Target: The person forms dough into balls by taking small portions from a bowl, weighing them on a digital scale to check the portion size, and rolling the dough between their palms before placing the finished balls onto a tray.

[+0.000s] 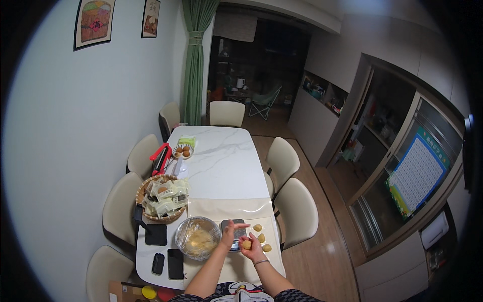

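A ball of yellow dough (246,245) rests in the upturned palm of my right hand (254,252). My left hand (229,234) is held just above and to the left, fingers stretched out and holding nothing. Beneath both hands sits a grey kitchen scale (236,223), partly covered by them. To the right, three similar dough balls (261,238) lie on a cream mat (230,207). A bowl covered with clear plastic wrap (198,238), with yellowish dough inside, stands left of my left hand.
A wicker basket (141,196) full of wrapped packets stands beyond the bowl. Left of the bowl are a black phone (176,264), a small black case (158,263) and a black stand (156,234). Farther back are a red sealer-like device (162,158) and a striped bowl (183,145) of brown balls.
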`<move>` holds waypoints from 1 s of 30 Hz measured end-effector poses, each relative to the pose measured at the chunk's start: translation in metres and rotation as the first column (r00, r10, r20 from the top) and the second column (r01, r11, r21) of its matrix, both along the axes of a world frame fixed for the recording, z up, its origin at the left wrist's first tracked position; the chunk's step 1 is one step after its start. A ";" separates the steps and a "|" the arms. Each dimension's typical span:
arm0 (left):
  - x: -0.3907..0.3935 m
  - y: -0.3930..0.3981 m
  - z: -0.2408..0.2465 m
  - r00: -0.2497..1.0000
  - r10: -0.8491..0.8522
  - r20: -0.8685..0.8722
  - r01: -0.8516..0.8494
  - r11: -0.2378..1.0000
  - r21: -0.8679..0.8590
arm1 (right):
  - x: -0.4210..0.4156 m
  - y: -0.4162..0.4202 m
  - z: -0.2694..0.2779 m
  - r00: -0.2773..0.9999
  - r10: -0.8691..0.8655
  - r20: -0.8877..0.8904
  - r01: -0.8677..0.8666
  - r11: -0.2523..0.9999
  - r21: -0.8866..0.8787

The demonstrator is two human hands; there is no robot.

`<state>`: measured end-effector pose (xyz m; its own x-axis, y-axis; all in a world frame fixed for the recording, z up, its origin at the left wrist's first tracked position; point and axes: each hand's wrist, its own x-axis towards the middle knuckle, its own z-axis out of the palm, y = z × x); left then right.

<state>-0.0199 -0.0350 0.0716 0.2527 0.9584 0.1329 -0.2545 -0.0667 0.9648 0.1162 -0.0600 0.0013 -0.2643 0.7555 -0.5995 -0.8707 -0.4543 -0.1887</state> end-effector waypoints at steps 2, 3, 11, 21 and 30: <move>-0.011 0.011 -0.012 0.986 0.112 0.123 -0.097 0.988 -0.121 | 0.015 0.000 -0.019 0.999 -0.041 0.025 0.041 0.999 -0.018; -0.017 0.013 -0.012 0.970 0.167 0.175 -0.133 0.973 -0.190 | 0.019 -0.001 -0.020 0.997 -0.066 0.036 0.068 0.997 -0.033; -0.031 0.009 -0.027 0.893 0.381 0.238 -0.171 0.778 -0.604 | 0.022 0.002 -0.005 0.836 -0.245 0.490 0.238 0.968 0.078; -0.032 0.011 -0.065 0.678 0.413 0.607 0.302 0.596 -0.744 | -0.045 0.001 0.083 0.497 -0.414 0.762 -0.294 0.747 0.597; -0.114 0.019 -0.088 0.226 0.750 0.621 0.058 0.626 -0.777 | 0.016 0.009 0.055 0.573 -0.384 0.724 0.191 0.922 0.338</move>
